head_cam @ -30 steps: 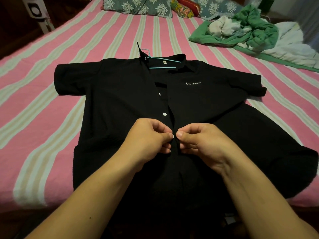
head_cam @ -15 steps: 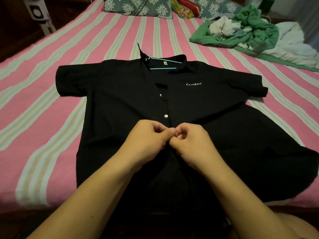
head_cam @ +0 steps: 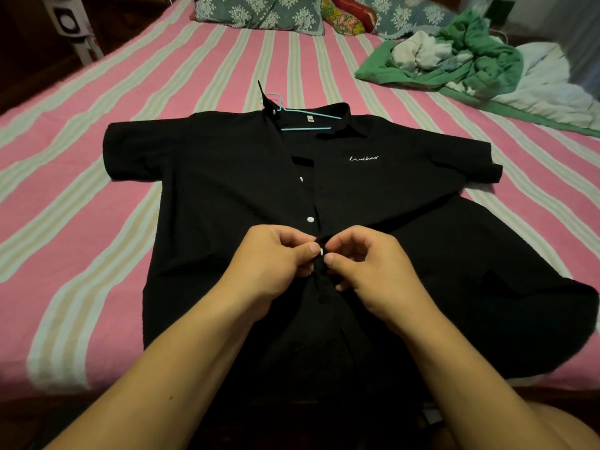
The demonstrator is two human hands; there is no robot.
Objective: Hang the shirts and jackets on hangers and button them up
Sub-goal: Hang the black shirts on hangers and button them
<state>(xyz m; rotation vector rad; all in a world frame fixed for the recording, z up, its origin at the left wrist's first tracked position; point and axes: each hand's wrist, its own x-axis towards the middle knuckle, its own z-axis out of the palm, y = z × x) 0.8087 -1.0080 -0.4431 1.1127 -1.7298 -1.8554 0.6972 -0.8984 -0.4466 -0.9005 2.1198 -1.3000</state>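
Note:
A black short-sleeved shirt lies flat on the bed, front up, with a light blue hanger showing inside its collar. White buttons run down the placket; one free button sits just above my hands. My left hand pinches the left placket edge at a white button between thumb and forefinger. My right hand pinches the right placket edge right beside it. Thumb tips nearly touch over the button.
The bed has a pink and pale striped sheet. A heap of green and white clothes lies at the far right. Patterned pillows line the head of the bed. A fan stands at the far left.
My hands have stayed at the same placket spot, working the cloth. The white button now shows between my thumbs, where it was hidden before. The shirt has not shifted.

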